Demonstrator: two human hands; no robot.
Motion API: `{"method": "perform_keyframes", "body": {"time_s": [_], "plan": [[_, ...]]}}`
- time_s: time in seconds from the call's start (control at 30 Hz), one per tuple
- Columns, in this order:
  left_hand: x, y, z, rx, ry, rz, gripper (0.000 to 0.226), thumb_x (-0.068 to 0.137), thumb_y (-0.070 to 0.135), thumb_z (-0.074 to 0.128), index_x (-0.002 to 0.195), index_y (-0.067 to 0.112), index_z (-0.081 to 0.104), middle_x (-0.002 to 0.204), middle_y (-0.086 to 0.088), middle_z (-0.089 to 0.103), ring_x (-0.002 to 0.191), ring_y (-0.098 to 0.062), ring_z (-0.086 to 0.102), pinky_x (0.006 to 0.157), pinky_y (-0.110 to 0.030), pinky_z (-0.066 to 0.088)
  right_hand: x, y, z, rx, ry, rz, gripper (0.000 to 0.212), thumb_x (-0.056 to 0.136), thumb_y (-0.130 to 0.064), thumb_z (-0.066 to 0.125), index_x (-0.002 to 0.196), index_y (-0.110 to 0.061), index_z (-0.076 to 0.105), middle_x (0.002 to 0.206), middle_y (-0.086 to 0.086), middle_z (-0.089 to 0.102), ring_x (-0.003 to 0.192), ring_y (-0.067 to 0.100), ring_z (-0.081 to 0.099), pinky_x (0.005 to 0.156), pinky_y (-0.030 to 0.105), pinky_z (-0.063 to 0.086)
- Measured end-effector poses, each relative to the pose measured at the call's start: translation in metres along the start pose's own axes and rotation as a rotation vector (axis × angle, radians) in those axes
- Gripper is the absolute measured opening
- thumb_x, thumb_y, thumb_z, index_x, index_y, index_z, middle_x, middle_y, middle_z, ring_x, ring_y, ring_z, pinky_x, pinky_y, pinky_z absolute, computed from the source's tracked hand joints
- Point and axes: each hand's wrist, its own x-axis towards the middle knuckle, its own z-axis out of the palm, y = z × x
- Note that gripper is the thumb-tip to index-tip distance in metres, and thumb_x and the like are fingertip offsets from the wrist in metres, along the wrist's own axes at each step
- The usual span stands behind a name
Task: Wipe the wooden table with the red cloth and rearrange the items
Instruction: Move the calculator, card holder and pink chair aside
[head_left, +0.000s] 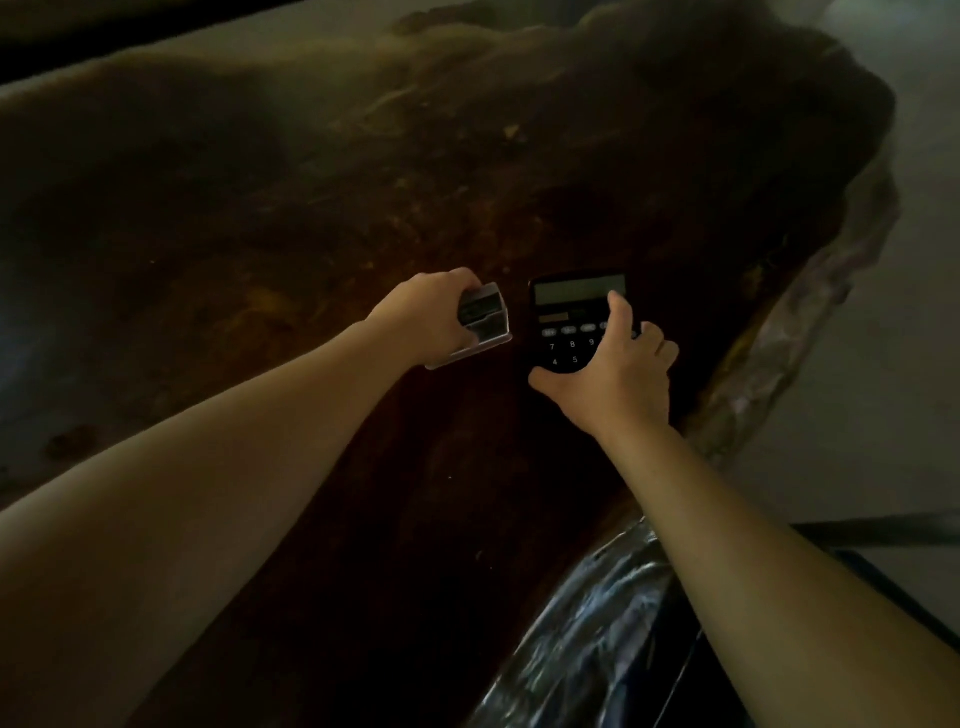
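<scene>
Both hands are occupied over the dark wooden bench (363, 197): the left hand (423, 312) is closed around a small clear-cased box (480, 325), and the right hand (615, 376) grips the lower edge of a black calculator (574, 317) lying just beside it. No red cloth is in view, so whether wiping is finished cannot be confirmed. Judged from this, the work is in the rearranging stage, with both items not yet released.

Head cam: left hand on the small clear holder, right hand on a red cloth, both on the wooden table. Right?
Not quite. The right hand grips a black calculator, not a red cloth; the head view shows none. The left hand does hold the small clear holder on the wooden table.
</scene>
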Motion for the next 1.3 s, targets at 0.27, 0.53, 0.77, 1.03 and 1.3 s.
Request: {"method": "perform_keyframes", "body": {"time_s": [0.27, 0.53, 0.77, 1.03, 1.3], "plan": [[0.013, -0.005, 0.026, 0.036, -0.033, -0.001, 0.063, 0.086, 0.025, 0.072, 0.142, 0.032, 0.043, 0.122, 0.003, 0.062, 0.093, -0.011, 0.055, 0.065, -0.024, 0.041, 0.004, 0.002, 0.016, -0.068, -0.022, 0.052, 0.113, 0.068, -0.07, 0.077, 0.154, -0.023, 0.019, 0.146, 0.026, 0.04, 0.13, 0.045, 0.039, 0.108, 0.058, 0.036], [0.003, -0.018, 0.03, 0.068, -0.009, 0.004, 0.087, 0.083, 0.046, 0.071, 0.154, 0.032, 0.023, 0.15, -0.001, 0.039, 0.127, -0.026, 0.046, 0.092, -0.038, 0.043, -0.004, 0.008, 0.03, -0.034, -0.09, 0.077, 0.115, 0.072, -0.07, 0.075, 0.156, -0.023, 0.013, 0.154, 0.027, 0.03, 0.137, 0.046, 0.032, 0.106, 0.059, 0.041], [-0.077, -0.045, 0.013, 0.111, 0.186, -0.103, 0.095, 0.076, 0.063, 0.07, 0.152, 0.032, 0.022, 0.154, -0.002, 0.037, 0.138, -0.028, 0.037, 0.099, -0.049, 0.043, -0.026, -0.006, 0.018, -0.082, -0.01, -0.01, 0.115, 0.078, -0.074, 0.069, 0.16, -0.018, 0.011, 0.167, 0.026, 0.016, 0.151, 0.046, 0.018, 0.119, 0.063, 0.022], [-0.222, -0.105, -0.01, 0.108, 0.247, -0.317, 0.113, 0.067, 0.079, 0.064, 0.155, 0.03, 0.012, 0.159, -0.002, 0.029, 0.145, -0.029, 0.025, 0.106, -0.053, 0.036, -0.106, -0.091, 0.029, 0.138, -0.203, -0.438, 0.097, 0.081, -0.071, 0.067, 0.157, -0.033, 0.02, 0.163, 0.001, 0.033, 0.15, 0.021, 0.024, 0.114, 0.043, 0.033], [-0.37, -0.161, -0.036, -0.013, 0.394, -0.553, 0.119, 0.062, 0.084, 0.063, 0.155, 0.03, 0.011, 0.16, 0.0, 0.026, 0.147, -0.026, 0.02, 0.109, -0.052, 0.033, -0.212, -0.198, 0.054, 0.091, -0.439, -0.711, 0.1, 0.069, -0.081, 0.067, 0.152, -0.049, 0.022, 0.161, -0.01, 0.035, 0.144, 0.018, 0.035, 0.099, 0.042, 0.045]]}}
